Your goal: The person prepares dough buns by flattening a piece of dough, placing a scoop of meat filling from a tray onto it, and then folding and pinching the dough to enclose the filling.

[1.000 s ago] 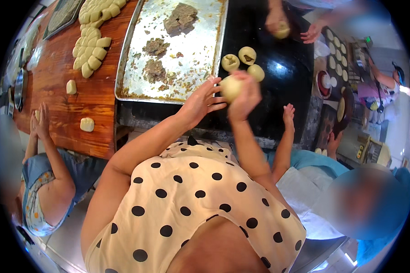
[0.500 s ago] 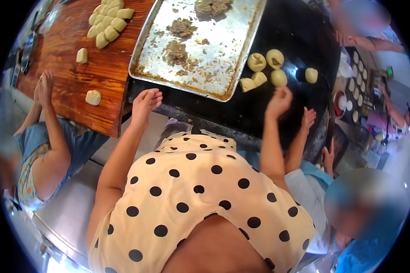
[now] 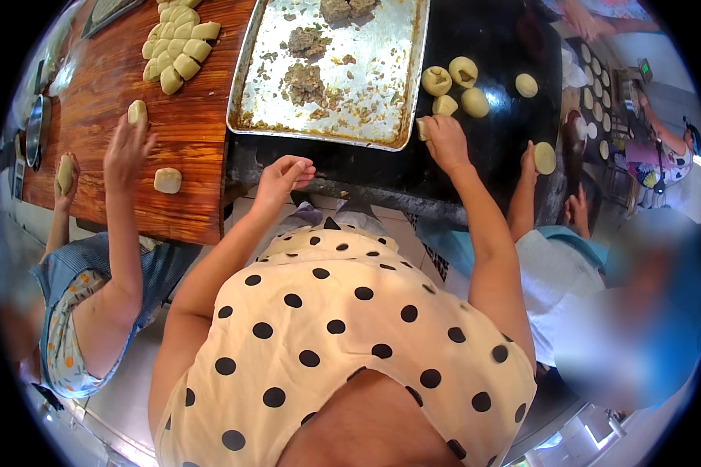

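On the black table my right hand (image 3: 446, 144) is closed around a pale dough piece (image 3: 423, 129), which is mostly hidden by the fingers. Just beyond it lie a second cut dough piece (image 3: 445, 106), a smooth dough ball (image 3: 474, 102) and two balls with brown filling showing at the top, one of them a filled ball (image 3: 436, 80). My left hand (image 3: 284, 180) hovers by the table's front edge, below the metal tray (image 3: 327, 138). Its fingers are loosely bent, with no object visible in them. The tray holds clumps of brown filling (image 3: 304, 84).
At left, a co-worker holds dough over a wooden board (image 3: 191, 148) bearing many cut dough pieces (image 3: 181, 47) and a lone piece (image 3: 167, 180). At right, another person's hand holds a flat dough disc (image 3: 544, 158); a dough ball (image 3: 526, 85) lies beyond it.
My right hand has moved left and taken hold of a cut dough piece. My left hand has shifted right, its fingers more bent. The left co-worker's joined hands have parted, reaching onto the board.
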`<control>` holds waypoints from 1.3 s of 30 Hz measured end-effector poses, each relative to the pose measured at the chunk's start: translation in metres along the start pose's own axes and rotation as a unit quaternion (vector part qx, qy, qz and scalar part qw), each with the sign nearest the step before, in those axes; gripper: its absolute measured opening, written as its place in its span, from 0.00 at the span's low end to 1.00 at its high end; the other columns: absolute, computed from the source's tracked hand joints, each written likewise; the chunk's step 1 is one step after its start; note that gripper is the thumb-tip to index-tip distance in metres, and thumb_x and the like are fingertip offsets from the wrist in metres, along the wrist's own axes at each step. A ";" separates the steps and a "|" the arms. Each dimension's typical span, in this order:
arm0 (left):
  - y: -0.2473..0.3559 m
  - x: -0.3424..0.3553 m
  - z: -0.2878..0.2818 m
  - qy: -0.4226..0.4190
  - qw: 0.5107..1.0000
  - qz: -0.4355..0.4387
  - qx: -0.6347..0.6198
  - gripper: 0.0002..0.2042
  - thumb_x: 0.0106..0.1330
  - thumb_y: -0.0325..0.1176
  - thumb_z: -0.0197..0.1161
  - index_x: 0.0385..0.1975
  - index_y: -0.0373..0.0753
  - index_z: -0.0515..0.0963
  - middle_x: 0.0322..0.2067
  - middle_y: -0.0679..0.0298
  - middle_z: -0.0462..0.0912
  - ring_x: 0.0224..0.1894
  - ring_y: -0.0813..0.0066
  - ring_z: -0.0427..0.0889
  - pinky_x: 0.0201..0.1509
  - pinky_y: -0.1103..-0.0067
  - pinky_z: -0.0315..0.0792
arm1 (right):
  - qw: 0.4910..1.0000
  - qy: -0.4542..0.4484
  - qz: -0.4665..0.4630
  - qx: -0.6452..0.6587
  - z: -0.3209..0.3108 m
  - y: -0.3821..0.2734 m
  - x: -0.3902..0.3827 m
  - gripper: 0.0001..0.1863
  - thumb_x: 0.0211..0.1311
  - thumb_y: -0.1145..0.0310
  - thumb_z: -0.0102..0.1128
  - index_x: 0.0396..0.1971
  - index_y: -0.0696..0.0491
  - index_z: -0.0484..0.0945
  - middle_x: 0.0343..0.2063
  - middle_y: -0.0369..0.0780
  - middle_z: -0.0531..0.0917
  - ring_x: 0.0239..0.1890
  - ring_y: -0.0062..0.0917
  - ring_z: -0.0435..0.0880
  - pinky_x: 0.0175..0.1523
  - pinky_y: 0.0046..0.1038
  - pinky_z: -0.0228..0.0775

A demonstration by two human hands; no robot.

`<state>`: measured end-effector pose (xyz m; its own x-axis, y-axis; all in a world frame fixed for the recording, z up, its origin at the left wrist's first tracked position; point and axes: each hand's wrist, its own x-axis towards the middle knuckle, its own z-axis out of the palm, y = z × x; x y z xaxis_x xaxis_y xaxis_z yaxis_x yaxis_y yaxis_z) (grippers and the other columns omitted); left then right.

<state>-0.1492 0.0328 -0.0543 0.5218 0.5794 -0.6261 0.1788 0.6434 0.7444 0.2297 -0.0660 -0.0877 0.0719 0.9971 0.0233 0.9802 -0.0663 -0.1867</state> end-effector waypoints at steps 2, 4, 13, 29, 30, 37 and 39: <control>-0.006 -0.005 -0.005 0.003 1.000 -0.006 -0.009 0.14 0.73 0.37 0.55 0.47 0.32 0.76 0.42 0.58 0.82 0.45 0.73 0.82 0.53 0.77 0.76 | 0.981 0.041 0.145 0.121 -0.010 -0.025 -0.024 0.21 0.50 0.71 0.68 0.46 0.54 0.75 0.41 0.43 0.78 0.47 0.42 0.77 0.54 0.37 0.70; -0.012 -0.008 -0.009 0.002 1.000 -0.015 -0.017 0.14 0.73 0.37 0.55 0.47 0.32 0.76 0.41 0.58 0.82 0.44 0.73 0.82 0.53 0.77 0.76 | 0.842 0.088 0.352 0.398 0.018 -0.025 -0.054 0.25 0.51 0.65 0.74 0.48 0.56 0.75 0.44 0.40 0.82 0.45 0.29 0.82 0.49 0.30 0.74; -0.004 0.006 0.005 -0.030 0.997 -0.063 -0.012 0.14 0.72 0.39 0.57 0.46 0.33 0.76 0.42 0.59 0.83 0.44 0.73 0.82 0.53 0.76 0.76 | 0.850 0.024 0.392 0.351 0.032 0.024 -0.113 0.34 0.58 0.58 0.65 0.64 0.51 0.67 0.63 0.51 0.67 0.65 0.42 0.67 0.65 0.38 0.62; -0.011 0.009 0.028 0.027 0.994 -0.107 -0.013 0.15 0.74 0.38 0.53 0.48 0.31 0.75 0.43 0.57 0.82 0.46 0.72 0.82 0.55 0.76 0.75 | 0.931 0.080 0.352 -0.051 0.081 -0.029 -0.038 0.38 0.70 0.42 0.40 0.69 0.55 0.57 0.71 0.52 0.53 0.73 0.48 0.46 0.75 0.46 0.34; -0.011 0.011 0.031 0.027 0.993 -0.112 -0.012 0.15 0.74 0.38 0.53 0.48 0.31 0.75 0.43 0.57 0.82 0.46 0.72 0.82 0.55 0.76 0.75 | 0.933 0.075 0.349 -0.048 0.084 -0.028 -0.040 0.38 0.70 0.42 0.40 0.69 0.55 0.57 0.71 0.52 0.53 0.73 0.47 0.46 0.75 0.47 0.33; 0.021 0.016 0.049 -0.046 0.996 -0.077 -0.001 0.15 0.74 0.39 0.53 0.48 0.32 0.76 0.43 0.59 0.82 0.46 0.73 0.81 0.55 0.76 0.75 | 0.930 0.106 0.342 0.082 0.082 -0.006 -0.045 0.36 0.71 0.44 0.39 0.69 0.54 0.57 0.71 0.52 0.52 0.74 0.45 0.45 0.75 0.46 0.31; 0.020 0.013 0.038 -0.032 0.996 -0.084 0.013 0.15 0.74 0.39 0.53 0.48 0.33 0.76 0.43 0.59 0.82 0.46 0.73 0.81 0.55 0.76 0.75 | 0.934 0.106 0.329 0.085 0.076 0.002 -0.055 0.35 0.71 0.45 0.39 0.69 0.54 0.57 0.71 0.53 0.52 0.74 0.44 0.45 0.75 0.45 0.30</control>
<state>-0.1072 0.0348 -0.0388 0.5344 0.4320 -0.7265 0.2883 0.7148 0.6371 0.2137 -0.1187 -0.1645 0.7015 0.7116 0.0385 0.6684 -0.6383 -0.3818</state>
